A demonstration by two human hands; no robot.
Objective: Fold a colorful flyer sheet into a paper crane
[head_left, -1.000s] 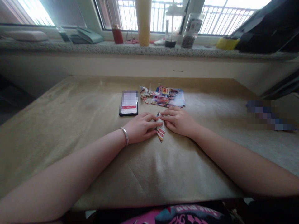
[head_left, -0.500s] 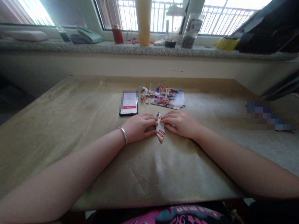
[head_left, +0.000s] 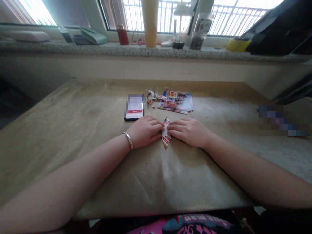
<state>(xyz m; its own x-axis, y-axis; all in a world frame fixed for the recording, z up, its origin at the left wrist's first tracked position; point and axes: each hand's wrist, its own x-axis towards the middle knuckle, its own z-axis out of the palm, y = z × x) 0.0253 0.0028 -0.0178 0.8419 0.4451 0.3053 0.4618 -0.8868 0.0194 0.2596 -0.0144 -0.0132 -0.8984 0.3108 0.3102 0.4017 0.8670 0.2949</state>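
Observation:
A small folded piece of printed paper (head_left: pixel 166 138), red and white and pointed at both ends, lies on the brown paper-covered table (head_left: pixel 73 130). My left hand (head_left: pixel 144 131), with a silver bangle on the wrist, presses its fingertips on the paper's left side. From the right, my right hand (head_left: pixel 188 130) presses its fingertips on the other side. Both hands lie knuckles up with fingers curled together onto the paper.
A phone (head_left: pixel 135 110) with a lit screen lies just beyond my left hand. A stack of printed sheets (head_left: pixel 176 102) and folded paper bits (head_left: pixel 152 96) lie behind. Jars, a red cup (head_left: pixel 122 35) and a yellow cylinder (head_left: pixel 149 22) stand on the stone windowsill.
The folded paper is narrower now, and both hands have shifted slightly closer around it. Nothing else on the table moved.

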